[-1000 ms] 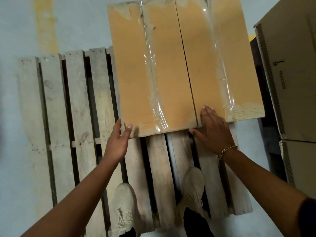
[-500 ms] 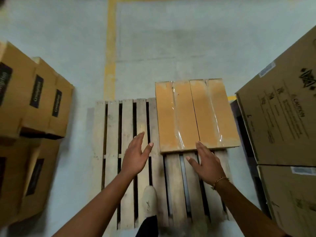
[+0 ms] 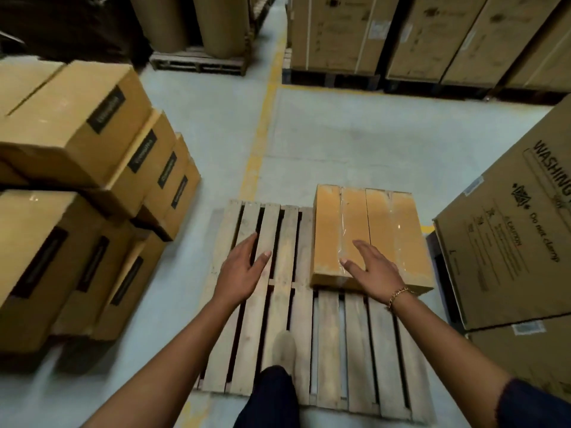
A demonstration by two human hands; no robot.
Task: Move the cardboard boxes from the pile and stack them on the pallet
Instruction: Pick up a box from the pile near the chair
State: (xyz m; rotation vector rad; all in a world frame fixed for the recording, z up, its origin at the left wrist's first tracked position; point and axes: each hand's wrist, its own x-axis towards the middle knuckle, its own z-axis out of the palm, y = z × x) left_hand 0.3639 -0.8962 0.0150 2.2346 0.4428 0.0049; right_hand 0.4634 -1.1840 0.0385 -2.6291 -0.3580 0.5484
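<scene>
One taped cardboard box [image 3: 370, 230] lies flat on the far right corner of the wooden pallet [image 3: 278, 304]. My left hand [image 3: 241, 273] hovers over the bare slats left of the box, fingers spread, holding nothing. In front of the box's near edge my right hand [image 3: 374, 270] is raised, fingers straight, empty, with a chain bracelet at the wrist. The pile of cardboard boxes [image 3: 86, 193] with black labels stands on the floor to the left of the pallet.
A large washing machine carton [image 3: 509, 236] stands close to the pallet's right side. Tall cartons on pallets [image 3: 401, 35] and brown paper rolls [image 3: 216, 23] line the far end. A yellow floor line [image 3: 262, 131] runs ahead. My shoe [image 3: 284, 347] is on the pallet.
Both hands have let go of the box on the pallet and pulled back. My head has risen, so the pile on the left and the far cartons have come into view.
</scene>
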